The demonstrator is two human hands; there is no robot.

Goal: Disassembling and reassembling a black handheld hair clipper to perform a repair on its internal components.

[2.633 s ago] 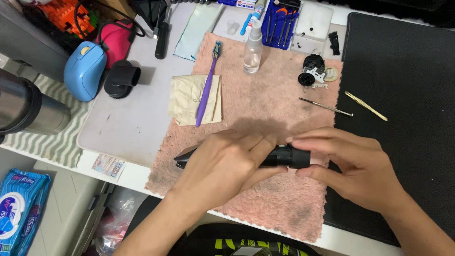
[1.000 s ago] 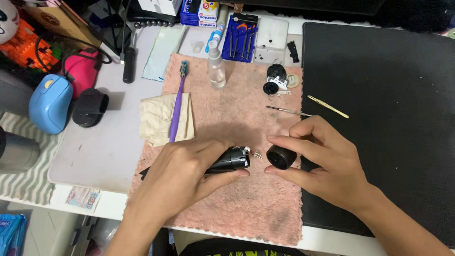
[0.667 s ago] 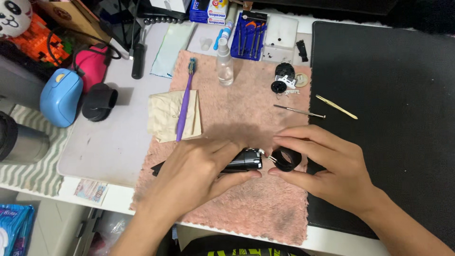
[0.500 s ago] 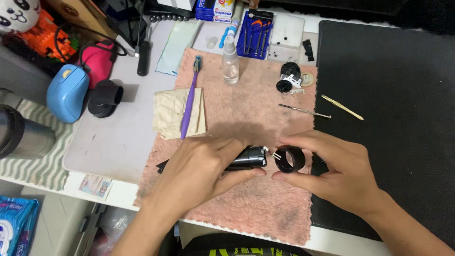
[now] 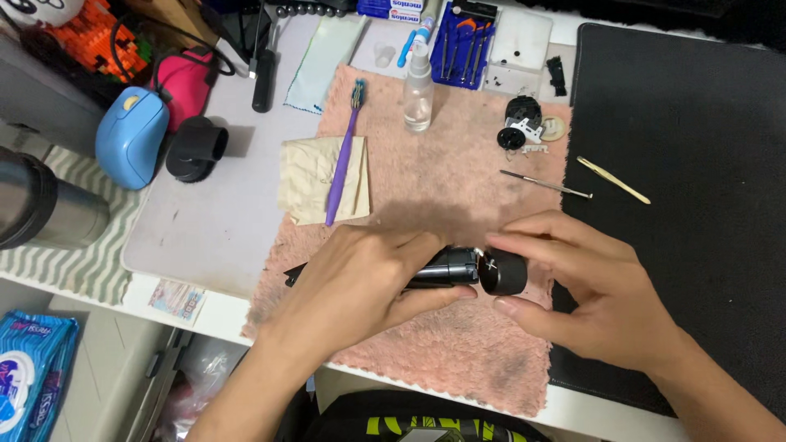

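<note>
Black cylindrical body (image 5: 446,268) gripped by left hand (image 5: 356,282), black round cap (image 5: 503,272) pinched by right hand (image 5: 598,295), held end to end over pink towel (image 5: 442,180).

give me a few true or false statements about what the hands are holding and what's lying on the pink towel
1. The left hand grips a black cylindrical body lying over the pink towel. True.
2. The right hand holds a black round cap at the end of that body. True.
3. The purple toothbrush is in the right hand. False: it lies partly on a folded beige cloth, away from both hands.
4. The clear spray bottle lies on its side. False: it stands upright near the towel's far edge.
5. The blue mouse sits on the pink towel. False: it sits off the towel, to the left.
</note>
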